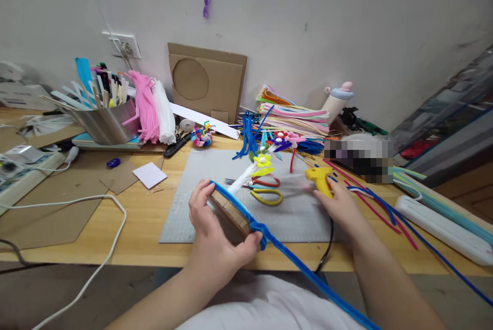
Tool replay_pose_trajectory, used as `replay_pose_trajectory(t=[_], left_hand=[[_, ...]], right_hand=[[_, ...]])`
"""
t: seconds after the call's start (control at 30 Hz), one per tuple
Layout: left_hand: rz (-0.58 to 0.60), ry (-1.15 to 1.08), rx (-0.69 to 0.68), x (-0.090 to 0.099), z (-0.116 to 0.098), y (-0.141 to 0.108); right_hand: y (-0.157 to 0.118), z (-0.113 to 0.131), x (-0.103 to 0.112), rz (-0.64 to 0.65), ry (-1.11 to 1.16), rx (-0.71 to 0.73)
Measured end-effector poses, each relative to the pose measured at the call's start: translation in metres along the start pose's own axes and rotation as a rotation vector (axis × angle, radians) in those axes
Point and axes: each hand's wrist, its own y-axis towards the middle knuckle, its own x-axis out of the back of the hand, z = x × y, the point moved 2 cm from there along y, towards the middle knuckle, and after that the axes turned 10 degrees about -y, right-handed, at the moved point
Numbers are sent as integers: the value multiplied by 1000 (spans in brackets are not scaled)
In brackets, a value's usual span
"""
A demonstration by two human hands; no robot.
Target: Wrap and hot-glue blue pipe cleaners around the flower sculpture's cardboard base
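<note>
My left hand (215, 235) grips a round cardboard base (227, 212) tilted on its side, thumb at its near edge. Blue pipe cleaner (300, 263) runs along the rim of the base, and a long tail of it trails down to the right. From the base rises a white wrapped stem (242, 178) with a yellow flower (262, 160) near its top. In my right hand (341, 201) is a yellow hot glue gun (319, 178), its nozzle end smeared by motion. Behind the base, pliers with red and yellow handles (267, 196) lie on the grey cutting mat (185, 217).
A metal pot of sticks (111, 122), pink pipe cleaners (144, 109) and a cardboard panel (208, 83) stand along the wall. More pipe cleaner bundles (296, 114) lie at the back. A white power strip (442, 230) is at the right; a white cable (119, 237) loops at the left.
</note>
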Motion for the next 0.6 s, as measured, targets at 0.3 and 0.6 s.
replay_pose_trajectory(t=[0.3, 0.6], left_hand=[[-11, 1, 0, -1, 1, -1], [-85, 28, 52, -2, 7, -4]], right_hand=[[-26, 40, 28, -104, 57, 116], [-108, 159, 61, 118, 607, 873]])
